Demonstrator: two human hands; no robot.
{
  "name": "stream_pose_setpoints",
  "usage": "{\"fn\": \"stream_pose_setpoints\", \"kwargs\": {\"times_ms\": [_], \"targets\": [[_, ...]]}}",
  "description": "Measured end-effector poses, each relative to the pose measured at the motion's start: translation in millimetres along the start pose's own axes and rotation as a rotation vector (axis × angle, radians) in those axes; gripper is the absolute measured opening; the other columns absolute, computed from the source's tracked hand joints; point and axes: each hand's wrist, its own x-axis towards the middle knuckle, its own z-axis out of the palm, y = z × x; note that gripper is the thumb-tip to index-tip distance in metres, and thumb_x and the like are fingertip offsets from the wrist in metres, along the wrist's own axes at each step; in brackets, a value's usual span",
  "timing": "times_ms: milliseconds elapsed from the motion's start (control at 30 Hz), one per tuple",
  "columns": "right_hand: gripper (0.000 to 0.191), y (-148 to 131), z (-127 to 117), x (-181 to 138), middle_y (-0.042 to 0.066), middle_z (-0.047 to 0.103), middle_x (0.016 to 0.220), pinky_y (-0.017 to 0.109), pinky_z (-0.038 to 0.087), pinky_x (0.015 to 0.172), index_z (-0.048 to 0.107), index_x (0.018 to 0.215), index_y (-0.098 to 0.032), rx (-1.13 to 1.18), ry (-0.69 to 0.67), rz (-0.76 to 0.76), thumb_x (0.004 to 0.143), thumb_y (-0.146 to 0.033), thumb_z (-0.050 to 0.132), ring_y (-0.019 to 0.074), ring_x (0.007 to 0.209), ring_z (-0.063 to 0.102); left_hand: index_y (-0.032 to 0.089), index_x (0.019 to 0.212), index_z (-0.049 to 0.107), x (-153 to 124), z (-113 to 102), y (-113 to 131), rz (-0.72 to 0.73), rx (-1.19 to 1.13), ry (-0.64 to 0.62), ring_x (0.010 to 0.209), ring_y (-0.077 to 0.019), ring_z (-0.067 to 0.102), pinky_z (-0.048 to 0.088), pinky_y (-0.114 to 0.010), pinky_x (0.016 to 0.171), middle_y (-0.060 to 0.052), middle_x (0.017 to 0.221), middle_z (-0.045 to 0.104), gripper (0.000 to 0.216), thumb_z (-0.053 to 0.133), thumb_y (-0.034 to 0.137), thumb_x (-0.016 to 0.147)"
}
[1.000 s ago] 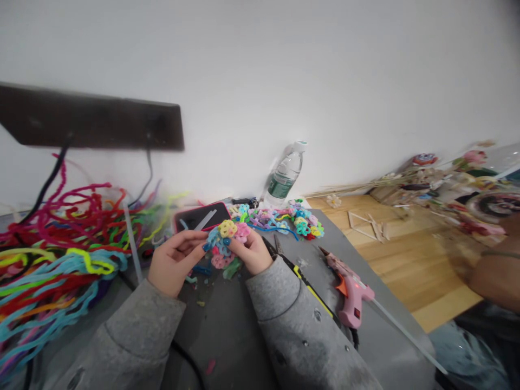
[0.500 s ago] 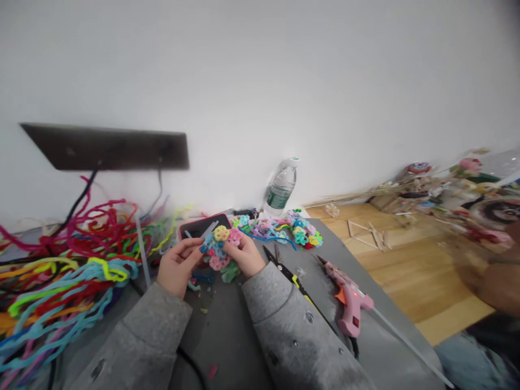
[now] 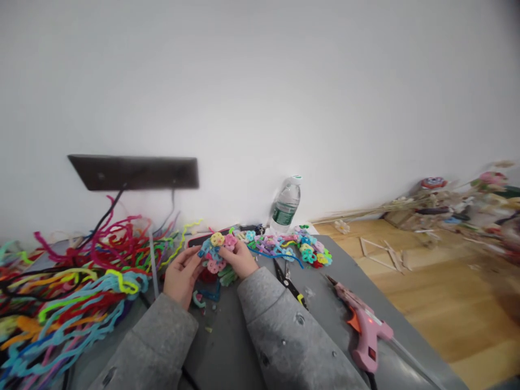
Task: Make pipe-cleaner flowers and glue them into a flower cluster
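A small bunch of fuzzy pipe-cleaner flowers (image 3: 215, 253) in yellow, pink and blue is held between both hands above the grey table (image 3: 235, 346). My left hand (image 3: 182, 273) pinches its blue left side with thumb and fingers. Gripping the right side, my right hand (image 3: 241, 259) has its thumb near a pink flower. Green pieces (image 3: 227, 276) show just below the bunch, by the right hand. Behind the hands lies a dark flat case with a red edge (image 3: 199, 240), partly covered. Small scraps (image 3: 208, 329) are scattered in front of them.
Many loose pipe cleaners (image 3: 97, 292) cover the left side. More pipe-cleaner flowers (image 3: 311, 249) lie at the back, near a water bottle (image 3: 286, 206). Pliers (image 3: 289, 283) and a pink glue gun (image 3: 368, 327) rest on the right. Sticks (image 3: 382, 253) lie on the wooden floor beyond.
The camera view has shifted, so the scene sits lower and further right at the wall side. Both hands still hold the flower bunch. The other person's arm at the right has left the view.
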Motion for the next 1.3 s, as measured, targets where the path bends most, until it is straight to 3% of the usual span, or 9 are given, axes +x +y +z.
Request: {"fn": "stream_pose_setpoints", "kwargs": {"times_ms": [1300], "targets": [[0.028,3.9,-3.1,-0.2,0.001,0.068,0.071,0.034,0.050,0.073,0.063,0.076,-0.018,0.003,-0.010,-0.027,0.055,-0.032,0.074,0.0169,0.067,0.062,0.014,0.068,0.067,-1.9,3.1,-0.1,0.021,-0.007,0.022,0.056,-0.0120,0.062,0.050,-0.018,0.050,-0.001,0.060,0.068,0.039,0.085,0.028,0.037]]}}
